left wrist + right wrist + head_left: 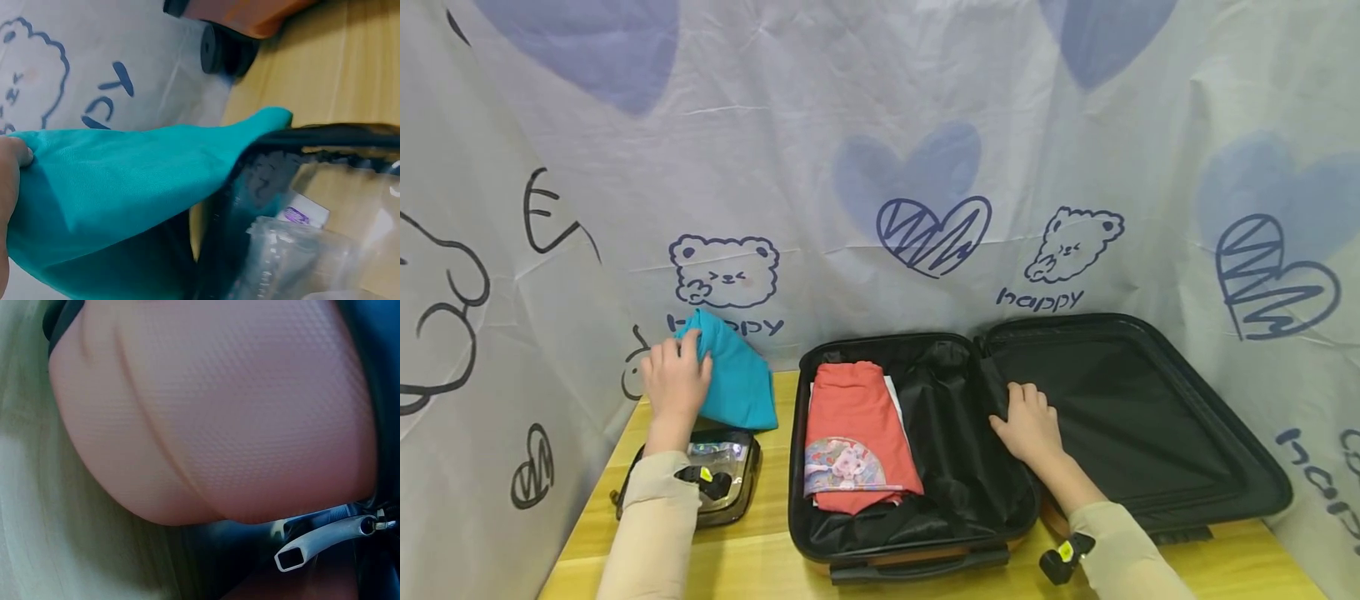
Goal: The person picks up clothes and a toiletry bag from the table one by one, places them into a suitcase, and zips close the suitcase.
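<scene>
The left hand (676, 379) grips the upper corner of a folded teal cloth (736, 375), lifted behind a clear zip pouch (747, 483). In the left wrist view, the teal cloth (125, 187) hangs from the fingertips beside the clear pouch (369, 219). An open black-lined suitcase (917, 550) holds a folded red garment (861, 417) with a patterned patch in its left part. The right hand (1033, 425) rests with slightly bent fingers on the dark lining near the suitcase hinge. The right wrist view shows the pinkish suitcase shell (219, 412) and a zipper pull (325, 540); no hand is plain there.
The open suitcase lid (1120, 417) lies to the right, its far corner near the printed curtain (820, 125). A carrying handle (917, 569) faces the front. Wooden tabletop (756, 558) shows between the pouch and the suitcase.
</scene>
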The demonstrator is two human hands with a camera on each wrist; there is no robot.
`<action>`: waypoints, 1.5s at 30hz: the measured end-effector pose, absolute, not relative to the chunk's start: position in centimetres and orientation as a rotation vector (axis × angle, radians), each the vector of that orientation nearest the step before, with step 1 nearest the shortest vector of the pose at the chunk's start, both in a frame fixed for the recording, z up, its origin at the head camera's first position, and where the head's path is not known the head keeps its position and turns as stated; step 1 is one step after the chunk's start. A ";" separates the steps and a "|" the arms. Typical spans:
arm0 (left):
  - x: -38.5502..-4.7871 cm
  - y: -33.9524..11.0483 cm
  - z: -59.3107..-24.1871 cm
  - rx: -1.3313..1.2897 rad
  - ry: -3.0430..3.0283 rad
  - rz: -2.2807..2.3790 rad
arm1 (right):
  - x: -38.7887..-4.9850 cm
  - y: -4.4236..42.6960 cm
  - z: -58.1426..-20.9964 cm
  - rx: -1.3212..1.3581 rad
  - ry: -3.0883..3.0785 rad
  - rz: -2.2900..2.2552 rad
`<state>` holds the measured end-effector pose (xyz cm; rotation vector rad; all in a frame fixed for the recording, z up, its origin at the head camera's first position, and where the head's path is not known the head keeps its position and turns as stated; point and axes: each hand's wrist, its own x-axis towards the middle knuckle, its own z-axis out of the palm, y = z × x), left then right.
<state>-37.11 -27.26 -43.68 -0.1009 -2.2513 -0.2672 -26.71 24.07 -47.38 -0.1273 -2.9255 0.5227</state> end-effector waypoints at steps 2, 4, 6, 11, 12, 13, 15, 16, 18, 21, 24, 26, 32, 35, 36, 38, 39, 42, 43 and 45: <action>-37.0 -27.1 -43.3 -0.131 -2.209 -0.255 | -26.7 24.1 -47.4 -0.127 -2.928 0.525; -36.8 -26.9 -42.9 -0.163 -2.161 -0.237 | -26.8 24.0 -47.4 -0.129 -2.928 0.528; -36.7 -26.8 -42.4 -0.192 -2.118 -0.216 | -26.8 24.0 -47.4 -0.130 -2.926 0.530; -36.1 -26.3 -41.0 -0.247 -2.051 -0.178 | -26.8 24.0 -47.4 -0.132 -2.922 0.540; -35.9 -26.2 -40.7 -0.258 -2.044 -0.173 | -26.8 24.0 -47.4 -0.132 -2.920 0.543; -35.7 -26.1 -40.4 -0.269 -2.035 -0.169 | -26.8 24.0 -47.4 -0.131 -2.919 0.543; -35.4 -25.9 -39.8 -0.293 -2.014 -0.162 | -26.7 24.0 -47.4 -0.128 -2.914 0.547; -35.2 -25.8 -39.6 -0.306 -2.002 -0.160 | -26.7 24.0 -47.4 -0.125 -2.913 0.545; -34.9 -25.6 -39.0 -0.333 -1.974 -0.159 | -26.7 24.0 -47.4 -0.119 -2.913 0.541; -34.4 -25.4 -38.1 -0.375 -1.933 -0.165 | -26.6 24.1 -47.4 -0.113 -2.915 0.536; -33.8 -25.1 -37.2 -0.412 -1.917 -0.165 | -26.6 24.1 -47.4 -0.112 -2.918 0.534; -33.4 -25.0 -36.7 -0.435 -1.915 -0.163 | -26.6 24.1 -47.4 -0.112 -2.921 0.536; -32.4 -24.3 -34.8 -0.507 -1.909 -0.167 | -26.6 24.1 -47.3 -0.111 -2.925 0.529; -32.0 -23.8 -33.7 -0.537 -1.909 -0.158 | -26.6 24.1 -47.3 -0.112 -2.922 0.534; -31.8 -23.6 -33.4 -0.544 -1.910 -0.160 | -26.6 24.1 -47.3 -0.113 -2.921 0.536; -31.6 -23.2 -32.8 -0.558 -1.913 -0.164 | -26.6 24.1 -47.3 -0.117 -2.922 0.539; -31.4 -23.0 -32.5 -0.566 -1.910 -0.169 | -26.6 24.1 -47.4 -0.117 -2.923 0.537; -30.9 -22.3 -31.8 -0.594 -1.894 -0.192 | -26.6 24.1 -47.4 -0.118 -2.924 0.535; -30.8 -22.1 -31.6 -0.604 -1.889 -0.197 | -26.6 24.1 -47.4 -0.118 -2.925 0.537; -30.5 -21.6 -31.2 -0.622 -1.879 -0.206 | -26.7 24.0 -47.4 -0.116 -2.927 0.532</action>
